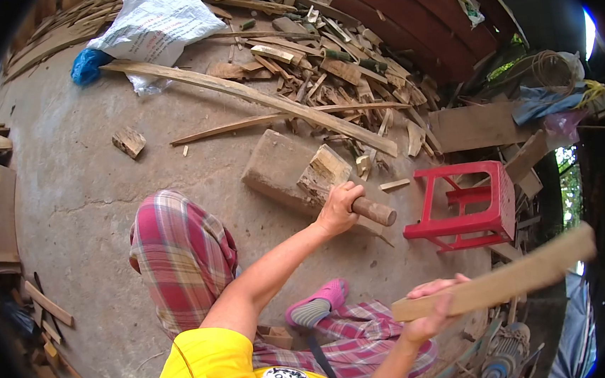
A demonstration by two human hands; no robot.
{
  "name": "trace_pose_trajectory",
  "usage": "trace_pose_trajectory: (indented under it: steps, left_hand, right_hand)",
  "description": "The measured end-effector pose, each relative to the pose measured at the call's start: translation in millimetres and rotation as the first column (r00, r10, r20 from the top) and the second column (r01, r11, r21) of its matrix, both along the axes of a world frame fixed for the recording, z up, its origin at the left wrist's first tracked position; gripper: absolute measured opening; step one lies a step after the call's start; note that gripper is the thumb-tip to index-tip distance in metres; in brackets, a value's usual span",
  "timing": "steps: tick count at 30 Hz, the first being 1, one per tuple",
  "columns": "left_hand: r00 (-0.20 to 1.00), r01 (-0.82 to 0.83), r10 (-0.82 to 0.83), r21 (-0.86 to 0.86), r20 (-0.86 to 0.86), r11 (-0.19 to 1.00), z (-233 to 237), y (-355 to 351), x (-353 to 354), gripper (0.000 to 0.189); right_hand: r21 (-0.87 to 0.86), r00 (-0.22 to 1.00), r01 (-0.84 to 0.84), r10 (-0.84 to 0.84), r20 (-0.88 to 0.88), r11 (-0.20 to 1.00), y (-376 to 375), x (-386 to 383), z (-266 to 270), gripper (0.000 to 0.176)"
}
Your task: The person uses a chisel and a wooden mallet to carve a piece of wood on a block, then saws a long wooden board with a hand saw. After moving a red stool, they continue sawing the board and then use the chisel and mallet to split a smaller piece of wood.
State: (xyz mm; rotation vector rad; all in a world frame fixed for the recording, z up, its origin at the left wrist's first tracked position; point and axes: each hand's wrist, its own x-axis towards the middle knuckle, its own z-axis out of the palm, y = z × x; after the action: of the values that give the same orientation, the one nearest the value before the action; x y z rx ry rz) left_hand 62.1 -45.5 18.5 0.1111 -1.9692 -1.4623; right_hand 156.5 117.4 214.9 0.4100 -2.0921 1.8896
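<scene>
My left hand (pixel 338 211) is wrapped round the wooden handle (pixel 374 212) of a tool, whose far end is hidden near a wood block (pixel 326 169). That block rests on a larger brown block (pixel 272 164) on the floor. Lower right, my right hand (pixel 429 312) grips a squared wooden board (pixel 501 276) near its left end. The board points up to the right, its far end slightly blurred and well apart from the handle.
A red plastic stool (pixel 499 205) lies on its side to the right. Scrap wood (pixel 343 68) is heaped at the back, with a long plank (pixel 260 96) before it. A small block (pixel 129 142) lies left; a motor (pixel 507 350) sits lower right.
</scene>
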Motion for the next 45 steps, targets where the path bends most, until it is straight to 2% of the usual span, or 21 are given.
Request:
trace_pose_trajectory:
  steps: [2,4,5,6,7,9,11,13,15,17,18,19,21,24,27,30,35,37,38,41,45]
  left_hand:
    - [1.000,0.015,-0.015,-0.007,0.024,1.000,-1,1,1,0.029]
    - [1.000,0.004,-0.005,0.018,0.025,1.000,0,0,-1,0.028]
    - [1.000,0.004,-0.005,0.015,0.017,1.000,-1,0,-3,0.028]
    - [1.000,-0.004,0.004,0.016,0.016,1.000,-6,1,-7,0.027]
    - [1.000,-0.006,0.006,0.014,0.018,1.000,-6,1,-8,0.026]
    - [1.000,-0.020,0.020,-0.019,-0.003,1.000,-5,-1,-11,0.026]
    - [1.000,0.007,-0.007,-0.043,0.015,0.999,-8,10,4,0.026]
    - [0.998,0.034,-0.029,-0.082,0.055,0.996,-2,7,3,0.028]
    - [0.995,0.080,-0.074,-0.083,0.074,0.993,6,-6,-1,0.026]
    - [0.960,0.237,-0.264,0.229,0.096,0.944,21,-23,-3,0.023]
    - [0.975,0.160,-0.199,0.312,0.099,0.937,28,-28,-4,0.024]
    - [0.987,0.164,-0.144,0.441,-0.077,0.882,22,-32,-12,0.026]
    - [0.993,0.115,-0.085,0.459,-0.085,0.881,13,-48,-17,0.025]
    - [0.998,0.010,-0.041,0.541,0.046,0.841,24,-71,-4,0.021]
    - [0.997,-0.026,-0.025,0.601,0.076,0.799,9,-83,-1,0.024]
    - [0.995,-0.088,0.046,0.631,0.084,0.771,3,-85,1,0.028]
    - [0.987,-0.159,0.130,0.612,0.092,0.775,8,-81,-2,0.024]
    - [0.983,-0.076,0.164,0.630,-0.082,0.773,28,-69,-2,0.020]
    - [0.983,-0.038,0.142,0.616,-0.120,0.786,20,-61,-10,0.018]
    - [0.993,-0.061,0.082,0.230,-0.083,0.971,23,-44,-6,0.021]
    - [0.994,0.038,-0.049,-0.118,-0.095,0.992,14,-34,-18,0.027]
  right_hand:
    - [-0.070,0.970,-0.071,0.053,-0.237,0.995,-7,-1,8,0.048]
    - [0.199,0.987,0.061,-0.029,-0.159,0.978,14,1,-51,0.048]
    - [0.465,0.970,0.098,0.019,-0.242,0.880,47,-2,-119,0.054]
    - [0.714,0.991,-0.129,0.107,0.076,0.688,36,1,-127,0.061]
    - [0.711,0.993,-0.117,0.099,0.067,0.693,29,8,-115,0.061]
    - [0.332,0.811,-0.152,-0.074,0.581,0.931,20,15,-83,0.063]
    - [0.298,0.819,-0.082,-0.106,0.563,0.951,25,15,-69,0.056]
    - [0.184,0.946,0.047,-0.103,0.306,0.982,25,6,-57,0.049]
    - [0.133,0.961,0.053,-0.087,0.261,0.990,29,-1,-57,0.044]
    - [0.087,0.936,0.028,-0.057,0.349,0.996,35,-7,-73,0.045]
    - [0.076,0.935,0.028,-0.053,0.349,0.997,34,-9,-83,0.045]
    - [0.143,0.885,0.004,-0.070,0.460,0.990,33,-11,-94,0.043]
    - [0.198,0.820,-0.018,-0.098,0.563,0.980,36,-16,-127,0.041]
    - [0.345,0.909,-0.121,-0.036,0.416,0.931,41,-16,-177,0.038]
    - [0.262,0.843,-0.090,-0.067,0.534,0.961,35,-2,-194,0.034]
    - [0.206,0.489,-0.202,-0.084,0.868,0.957,36,5,-197,0.040]
    - [0.108,0.397,-0.416,0.073,0.915,0.903,24,37,-180,0.039]
    - [0.081,0.335,-0.482,0.098,0.937,0.872,23,45,-182,0.039]
    - [0.071,0.354,-0.471,0.115,0.928,0.879,26,50,-190,0.039]
    - [0.068,0.375,-0.438,0.114,0.920,0.896,29,56,-192,0.037]
    - [0.069,0.422,-0.312,0.073,0.904,0.948,30,49,-165,0.037]
